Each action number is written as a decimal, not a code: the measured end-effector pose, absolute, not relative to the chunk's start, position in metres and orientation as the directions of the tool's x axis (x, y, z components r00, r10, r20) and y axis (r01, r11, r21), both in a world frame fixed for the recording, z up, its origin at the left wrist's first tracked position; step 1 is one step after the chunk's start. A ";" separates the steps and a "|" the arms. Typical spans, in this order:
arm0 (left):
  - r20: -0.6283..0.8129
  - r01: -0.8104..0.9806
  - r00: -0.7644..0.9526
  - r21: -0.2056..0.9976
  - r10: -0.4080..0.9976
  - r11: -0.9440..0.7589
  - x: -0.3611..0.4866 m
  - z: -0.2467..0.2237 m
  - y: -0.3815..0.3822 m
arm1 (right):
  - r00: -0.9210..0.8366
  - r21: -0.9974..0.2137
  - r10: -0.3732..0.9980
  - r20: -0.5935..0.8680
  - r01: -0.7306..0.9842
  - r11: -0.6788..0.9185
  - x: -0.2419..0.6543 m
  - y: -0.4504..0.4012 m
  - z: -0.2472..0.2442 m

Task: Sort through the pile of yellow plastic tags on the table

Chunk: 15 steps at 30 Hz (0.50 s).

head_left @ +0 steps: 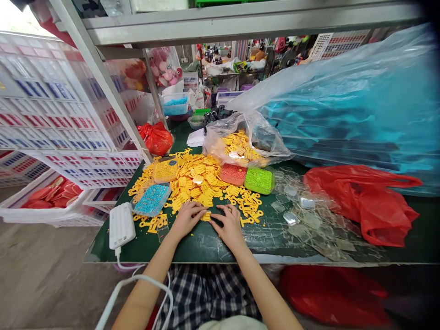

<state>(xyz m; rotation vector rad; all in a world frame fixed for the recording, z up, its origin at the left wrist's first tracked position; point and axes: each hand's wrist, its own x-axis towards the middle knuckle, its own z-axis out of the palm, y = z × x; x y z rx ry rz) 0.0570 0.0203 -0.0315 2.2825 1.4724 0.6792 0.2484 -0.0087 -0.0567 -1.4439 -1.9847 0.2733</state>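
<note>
Yellow key-shaped pieces (202, 181): plastic, matt, smooth. Table top (206, 243): dark green, matt, scuffed. Power bank (121, 225): white plastic, ribbed, satin. Red bag (371, 201): thin plastic film, glossy, creased. Clear covers (302, 206): transparent plastic, shiny. Shelf frame (103, 78): grey painted metal, matt. Bead trays (259, 180): granular surface
</note>
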 end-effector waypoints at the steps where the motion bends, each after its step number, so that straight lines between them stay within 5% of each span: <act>1: 0.218 0.747 0.332 0.534 0.918 -0.396 0.056 -0.031 0.019 | -0.170 -0.525 0.907 0.386 0.767 0.368 0.249 -0.009 -0.057; 8: 0.364 0.798 0.174 0.492 0.915 -0.348 0.040 -0.006 0.031 | -0.029 -0.625 0.874 0.485 0.688 0.369 0.257 -0.012 -0.050; 12: 0.420 0.932 -0.067 0.349 0.905 -0.093 0.001 0.029 0.082 | 0.078 -0.650 0.807 0.586 0.639 0.411 0.274 -0.022 -0.037; 15: 0.189 0.978 -0.174 0.150 0.966 0.147 -0.031 0.047 0.127 | 0.122 -0.632 0.766 0.631 0.654 0.416 0.298 -0.035 -0.033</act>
